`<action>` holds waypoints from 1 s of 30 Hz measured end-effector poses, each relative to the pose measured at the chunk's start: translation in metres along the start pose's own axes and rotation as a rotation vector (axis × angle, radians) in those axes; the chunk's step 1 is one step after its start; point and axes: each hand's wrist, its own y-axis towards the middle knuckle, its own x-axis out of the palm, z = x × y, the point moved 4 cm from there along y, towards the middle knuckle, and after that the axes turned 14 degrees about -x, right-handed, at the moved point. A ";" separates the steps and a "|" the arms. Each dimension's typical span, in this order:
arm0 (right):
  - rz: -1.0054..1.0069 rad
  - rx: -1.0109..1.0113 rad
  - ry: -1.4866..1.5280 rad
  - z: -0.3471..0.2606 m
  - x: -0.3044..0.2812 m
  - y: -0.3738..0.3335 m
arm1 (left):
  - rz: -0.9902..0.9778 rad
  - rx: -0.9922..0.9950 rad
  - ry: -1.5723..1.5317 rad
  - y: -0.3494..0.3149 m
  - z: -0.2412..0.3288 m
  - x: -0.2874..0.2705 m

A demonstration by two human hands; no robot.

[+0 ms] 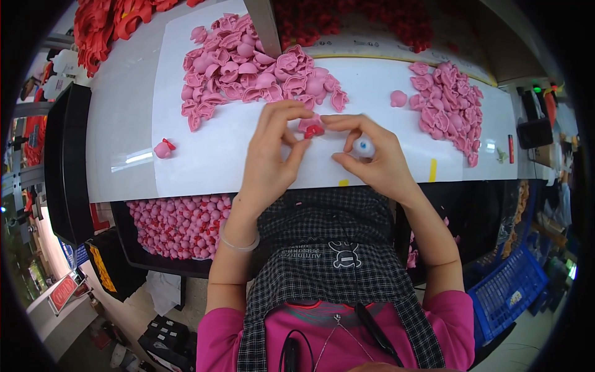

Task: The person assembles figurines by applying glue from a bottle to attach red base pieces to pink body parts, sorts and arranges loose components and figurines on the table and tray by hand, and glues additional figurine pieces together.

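both hands meet over the white paper sheet [204,155] that covers the table. the left hand [269,158] is closed in a pinch on a small pink moulded foam piece with a red bow-shaped bit on it [312,128], thumb and forefinger on its left side. the right hand [378,158] touches the same piece with its forefinger tip from the right, while its lower fingers curl shut around a small white tube with a blue tip [364,147], probably glue, though that is a judgement. the piece is held just above the sheet, between the two hands and just below the big heap of loose pink foam pieces [248,65].

to do this step well, it seems best to keep the pink piece steady in the left pinch and press the red bit squarely down with the right fingertip, so that it sits centred and does not slide. light pressure should be enough, since the foam looks soft and may dent. the tube tip should stay turned away from the fingers and the paper.

a single pink piece with a red bow [163,148] lies alone on the sheet well to the left. a second, smaller heap of pink pieces [449,105] lies to the right. a dark bin of pink and red pieces [180,226] sits below the table edge, near the left forearm.
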 end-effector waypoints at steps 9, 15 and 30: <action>0.104 0.202 0.093 0.010 -0.016 -0.001 | 0.151 0.064 0.253 0.001 -0.004 0.005; 0.313 -0.046 0.121 0.025 -0.014 -0.005 | 0.088 -0.040 0.145 0.002 -0.008 0.015; 0.229 0.040 0.069 0.024 -0.005 -0.001 | 0.107 -0.051 0.130 0.001 -0.010 0.016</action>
